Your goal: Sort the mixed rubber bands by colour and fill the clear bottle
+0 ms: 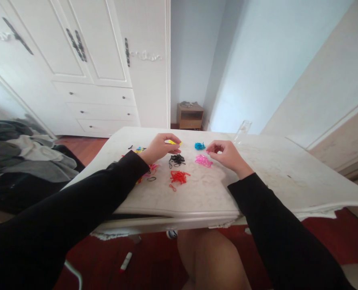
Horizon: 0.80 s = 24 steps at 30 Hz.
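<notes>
Small rubber bands lie on the white table in piles sorted by colour. My left hand (161, 148) is over the table with thumb and fingers apart, beside the yellow rubber bands (175, 142), which it partly covers. Just below its fingertips is the black pile (177, 160). Nearer me is the red pile (180, 177), with one loose red band. My right hand (224, 155) pinches a tiny pink rubber band (208, 152) above the pink pile (203, 160). The blue pile (200, 146) lies beyond it. Left of my left hand, a mixed-colour heap (149, 171) is partly hidden by my sleeve.
A clear glass (243, 132) stands at the table's far edge, right of centre. Behind the table are a white wardrobe (106, 96) and a small wooden cabinet (191, 117). Clothes (31, 157) are heaped at the left. A white tube (126, 262) lies on the red floor.
</notes>
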{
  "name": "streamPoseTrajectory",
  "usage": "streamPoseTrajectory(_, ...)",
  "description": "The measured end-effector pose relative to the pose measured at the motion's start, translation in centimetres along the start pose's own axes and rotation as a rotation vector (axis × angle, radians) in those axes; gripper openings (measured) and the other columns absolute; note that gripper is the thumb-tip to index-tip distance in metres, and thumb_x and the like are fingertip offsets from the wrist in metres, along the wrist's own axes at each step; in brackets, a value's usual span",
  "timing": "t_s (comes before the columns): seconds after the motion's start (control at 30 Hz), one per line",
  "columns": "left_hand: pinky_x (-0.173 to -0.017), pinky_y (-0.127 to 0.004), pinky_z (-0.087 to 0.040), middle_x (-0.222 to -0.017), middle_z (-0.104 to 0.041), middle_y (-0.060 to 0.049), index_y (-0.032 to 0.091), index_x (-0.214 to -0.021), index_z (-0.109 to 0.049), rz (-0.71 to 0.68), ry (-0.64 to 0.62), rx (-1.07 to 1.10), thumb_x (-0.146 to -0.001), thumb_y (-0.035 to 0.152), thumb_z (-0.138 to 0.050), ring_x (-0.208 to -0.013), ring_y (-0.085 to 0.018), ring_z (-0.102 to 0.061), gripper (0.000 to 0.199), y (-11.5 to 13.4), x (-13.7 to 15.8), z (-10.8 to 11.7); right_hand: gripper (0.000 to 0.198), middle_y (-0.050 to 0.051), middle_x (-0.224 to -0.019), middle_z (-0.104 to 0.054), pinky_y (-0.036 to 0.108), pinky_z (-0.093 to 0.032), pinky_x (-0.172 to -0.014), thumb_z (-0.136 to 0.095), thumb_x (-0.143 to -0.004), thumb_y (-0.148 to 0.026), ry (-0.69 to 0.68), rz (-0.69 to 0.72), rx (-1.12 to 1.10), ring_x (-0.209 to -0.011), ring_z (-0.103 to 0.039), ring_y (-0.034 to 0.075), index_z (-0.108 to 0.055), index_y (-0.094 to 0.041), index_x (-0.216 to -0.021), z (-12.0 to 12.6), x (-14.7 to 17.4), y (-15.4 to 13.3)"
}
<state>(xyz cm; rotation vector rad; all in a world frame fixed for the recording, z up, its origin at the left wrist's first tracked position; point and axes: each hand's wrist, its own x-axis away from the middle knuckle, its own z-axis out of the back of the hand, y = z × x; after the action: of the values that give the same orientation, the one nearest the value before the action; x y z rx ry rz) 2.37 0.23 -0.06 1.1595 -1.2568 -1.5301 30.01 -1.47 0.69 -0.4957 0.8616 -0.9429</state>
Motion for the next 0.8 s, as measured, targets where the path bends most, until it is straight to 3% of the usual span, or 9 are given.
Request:
streamPoseTrajectory(0.17, -0.079, -0.041, -0.066, -0.08, -0.07, -0.005, 0.013, -0.08, -0.069, -0.024, 0.003, -0.025, -0.075, 0.015, -0.082, -0.068, -0.018, -0.075, 0.015, 0.1, -0.1, -0.1, 0.009, 0.003, -0.067, -0.069, 0.03, -0.043, -0.061, -0.064, -0.07, -0.023, -0.132, -0.026, 0.089, -0.063, -0.057, 0.015, -0.071, -0.018, -0.068, 0.4, 0.5, 0.3)
streamPoseTrajectory(0.3, -0.073, -0.038, -0.065, -0.077, -0.067, -0.004, 0.013, -0.078, -0.068, -0.026, 0.005, -0.028, -0.076, 0.011, -0.077, -0.066, -0.017, -0.074, 0.01, 0.4, 0.0, -0.2, 0.014, 0.005, -0.075, -0.072, 0.032, -0.045, -0.065, -0.065, -0.073, -0.029, -0.088, 0.005, 0.12, -0.069, -0.06, 0.018, -0.074, -0.018, -0.07, 0.1, 0.0, 0.7)
streamPoseTrajectory(0.43, -0.068, -0.034, -0.064, -0.075, -0.066, -0.003, 0.014, -0.078, -0.068, -0.039, 0.011, -0.029, -0.076, 0.011, -0.076, -0.065, -0.016, -0.073, 0.009, 0.5, -0.1, -0.2, 0.02, 0.006, -0.087, -0.076, 0.035, -0.049, -0.078, -0.06, -0.081, -0.032, -0.007, -0.042, 0.062, -0.083, -0.066, 0.021, -0.076, -0.019, -0.08, -0.5, -0.3, 1.5)
streamPoseTrajectory(0.57, -0.067, -0.035, -0.064, -0.078, -0.067, -0.004, 0.014, -0.079, -0.068, -0.032, 0.003, -0.052, -0.076, 0.014, -0.076, -0.064, -0.016, -0.072, 0.008, 0.4, -0.1, -0.1, 0.025, 0.006, -0.099, -0.078, 0.04, -0.047, -0.095, -0.056, -0.088, -0.033, -0.114, -0.075, -0.022, -0.098, -0.069, 0.024, -0.077, -0.02, -0.091, -1.3, -0.3, 1.9)
streamPoseTrajectory(0.7, -0.065, -0.034, -0.063, -0.088, -0.069, -0.006, 0.014, -0.078, -0.069, -0.047, 0.016, -0.089, -0.074, 0.015, -0.074, -0.064, -0.015, -0.071, 0.007, 0.4, -0.1, 0.1, 0.026, 0.007, -0.101, -0.078, 0.039, -0.047, -0.094, -0.055, -0.089, -0.035, -0.154, -0.085, -0.072, -0.099, -0.069, 0.024, -0.076, -0.02, -0.092, -1.5, -0.1, 1.6)
streamPoseTrajectory(0.8, -0.065, -0.033, -0.063, -0.082, -0.069, -0.004, 0.015, -0.079, -0.07, -0.053, 0.04, -0.115, -0.072, 0.019, -0.076, -0.064, -0.015, -0.07, 0.009, 0.5, -0.1, 0.3, 0.025, 0.006, -0.097, -0.078, 0.037, -0.048, -0.092, -0.057, -0.088, -0.034, -0.147, -0.09, -0.116, -0.094, -0.069, 0.022, -0.076, -0.019, -0.093, -1.5, 0.0, 1.3)
